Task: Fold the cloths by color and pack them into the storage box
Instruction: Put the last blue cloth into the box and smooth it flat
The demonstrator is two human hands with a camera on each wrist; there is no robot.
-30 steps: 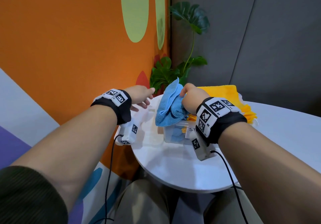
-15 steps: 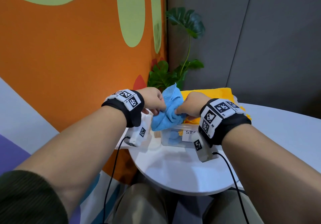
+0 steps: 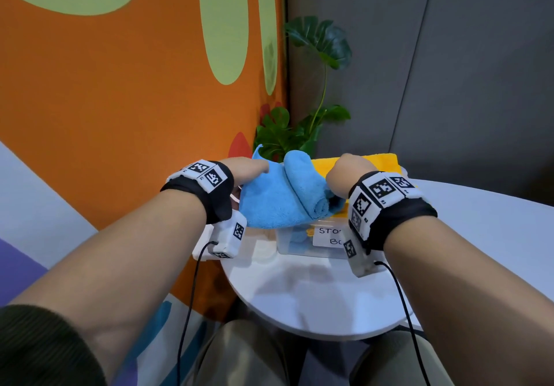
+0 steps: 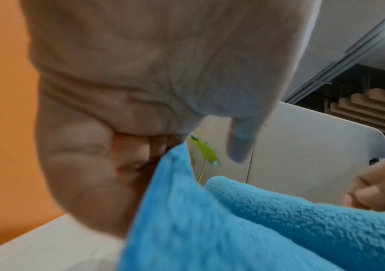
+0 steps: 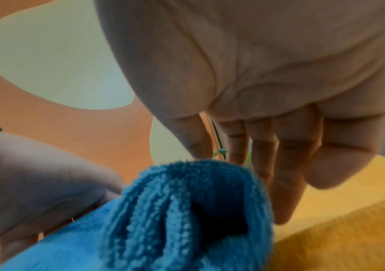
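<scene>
Your left hand (image 3: 245,171) pinches the left edge of the blue cloth (image 3: 269,202), the fabric caught between curled fingers and thumb as the left wrist view shows, with your index finger (image 4: 242,139) pointing out straight beyond it. Your right hand (image 3: 347,172) is at the cloth's right end, where the fabric bunches into a thick roll. From the right wrist view your right fingers (image 5: 286,165) hang down, loosely spread behind that roll. Whether your thumb clamps the cloth there, I cannot tell. So the left grip is a pinch and the right grip stays unclear.

The blue cloth hangs stretched between both hands, held up in the air directly over the clear storage box (image 3: 299,241), which sits on the round white counter (image 3: 314,295). Its handwritten label is partly hidden by your right wrist. Something blue and a bit of yellow show through the box wall. Just behind your right hand lies the yellow cloth (image 3: 380,162). A leafy plant (image 3: 317,86) stands in the corner beyond the counter.
</scene>
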